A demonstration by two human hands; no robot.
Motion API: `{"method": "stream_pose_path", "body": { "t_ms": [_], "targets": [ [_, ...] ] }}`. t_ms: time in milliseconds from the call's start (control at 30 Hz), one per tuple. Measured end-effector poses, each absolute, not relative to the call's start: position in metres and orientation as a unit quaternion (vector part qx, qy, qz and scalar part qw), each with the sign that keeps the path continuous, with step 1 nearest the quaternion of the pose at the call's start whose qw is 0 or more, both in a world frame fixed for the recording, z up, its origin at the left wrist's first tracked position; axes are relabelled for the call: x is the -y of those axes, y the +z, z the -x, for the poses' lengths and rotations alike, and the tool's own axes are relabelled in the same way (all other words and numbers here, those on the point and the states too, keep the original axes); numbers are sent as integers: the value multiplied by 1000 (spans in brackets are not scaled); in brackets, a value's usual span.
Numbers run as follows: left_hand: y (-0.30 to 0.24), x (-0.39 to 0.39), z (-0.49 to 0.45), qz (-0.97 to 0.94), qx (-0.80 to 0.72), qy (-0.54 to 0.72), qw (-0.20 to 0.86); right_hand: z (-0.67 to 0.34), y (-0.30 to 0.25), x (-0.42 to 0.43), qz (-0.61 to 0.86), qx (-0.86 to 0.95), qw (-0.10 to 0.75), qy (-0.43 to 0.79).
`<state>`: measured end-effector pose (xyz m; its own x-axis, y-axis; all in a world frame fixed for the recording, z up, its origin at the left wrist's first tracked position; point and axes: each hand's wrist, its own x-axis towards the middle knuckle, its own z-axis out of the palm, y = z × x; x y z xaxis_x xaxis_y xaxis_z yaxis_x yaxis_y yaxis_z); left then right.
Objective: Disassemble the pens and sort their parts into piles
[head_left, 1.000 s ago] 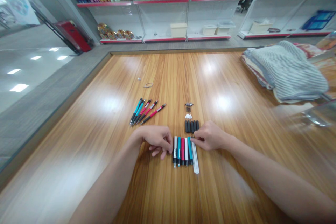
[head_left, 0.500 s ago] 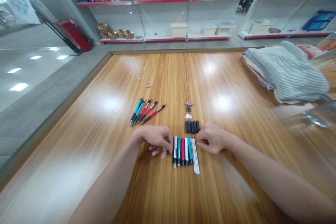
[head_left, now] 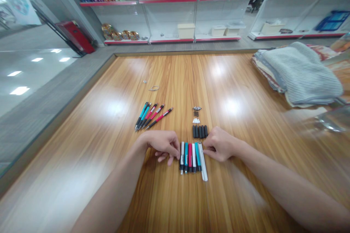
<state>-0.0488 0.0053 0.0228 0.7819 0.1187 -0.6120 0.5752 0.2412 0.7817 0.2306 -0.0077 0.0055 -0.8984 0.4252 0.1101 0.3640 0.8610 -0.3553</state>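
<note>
My left hand rests at the left end of a row of pen barrels. Its forefinger and thumb reach the leftmost white barrel, and the other fingers hang loosely apart. In the same row lie teal barrels, a red barrel and another white barrel. Several thin white pen refills lie along the row's right side. My right hand is curled beside their upper ends, fingertips close against them; whether it pinches anything is hidden. Just above lie several black rubber grips.
Beyond the grips sit small white parts, springs and metal tips. Assembled pens lie to the left, a looped wire behind them. Folded cloths are stacked at the right, near a clear object.
My right hand has shifted slightly left, nearer to the refills. My left hand and the laid-out parts look almost unmoved.
</note>
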Motion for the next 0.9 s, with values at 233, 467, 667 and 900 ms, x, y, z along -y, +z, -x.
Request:
{"method": "stream_pose_path", "body": {
  "t_ms": [233,467,667,900],
  "targets": [
    [20,-7,50,-592,-279,-164,738,-231,6,9,193,962,96,166],
    [25,-5,49,-582,-288,-179,739,-226,6,16,181,967,102,151],
    [30,-3,46,-582,-265,-202,742,-224,3,18,183,968,89,144],
    [32,-3,43,-586,-271,-207,735,-223,2,19,180,967,88,156]
  ]
}}
